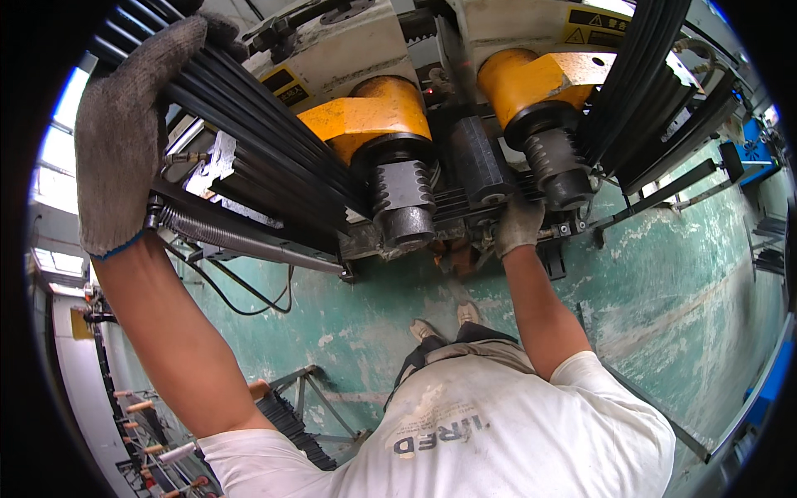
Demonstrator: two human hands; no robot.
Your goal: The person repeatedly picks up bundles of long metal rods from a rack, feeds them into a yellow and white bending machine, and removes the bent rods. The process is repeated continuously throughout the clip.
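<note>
My left hand [124, 131], in a grey knitted work glove, is raised at the upper left with its fingers over a bundle of long black metal bars [249, 112]. These bars slant down towards the left ribbed metal cylinder [403, 187] of a machine. My right hand [520, 223], gloved too, reaches in at the machine's front edge, just below a dark hexagonal block [478, 159]; its fingertips are partly hidden and blurred. Thin black bars [451, 202] run crosswise beside it. Orange clamp arms [373, 115] sit above the ribbed cylinders. More black bars [641, 81] lean at the right.
A corrugated hose [212, 230] and a looped black cable [249, 311] lie at the machine's left side. Behind me at the lower left stands a metal rack [311, 398] with dark bars. My shoes stand on the worn green floor [373, 311]. Blue equipment [753, 152] is at the far right.
</note>
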